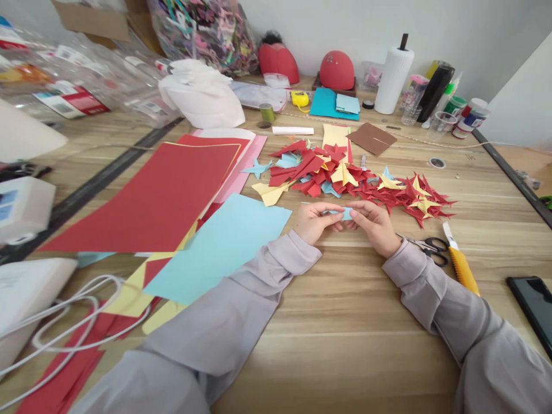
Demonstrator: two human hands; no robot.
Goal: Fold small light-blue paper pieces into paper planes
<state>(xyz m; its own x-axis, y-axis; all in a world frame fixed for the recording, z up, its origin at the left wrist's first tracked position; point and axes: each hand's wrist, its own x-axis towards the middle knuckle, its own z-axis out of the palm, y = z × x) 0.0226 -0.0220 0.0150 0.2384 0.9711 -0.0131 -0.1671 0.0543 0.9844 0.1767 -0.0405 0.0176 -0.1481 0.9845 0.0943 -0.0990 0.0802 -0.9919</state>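
White wall [362, 23] behind a wood-grain worktop [345, 345], tape measure [299, 100] and ribbed white container [391, 80] toward the back, likely parked beyond the arms' working area. Small light blue paper piece [347, 213] between the two hands, on or just above the worktop, contact hard to tell. Fingers of left hand [311, 223] pinching its left end, fingers of right hand [376, 228] pinching its right; probably gripped from both sides for control of something so small. Exact folds hidden. Heap of folded paper pieces [345, 175], red, yellow and blue, just beyond the hands, seemingly gathered within short reach. Red sheet [146, 195] and larger light blue sheet [224, 247] lying overlapped to the left, presumably flat to avoid creasing. Scissors [428, 247] and yellow-handled cutter [463, 270] near the right wrist, cutter handle toward the body, apparently for easy pick-up. Phone [532, 307] at far right, well apart from the paper, likely set aside.
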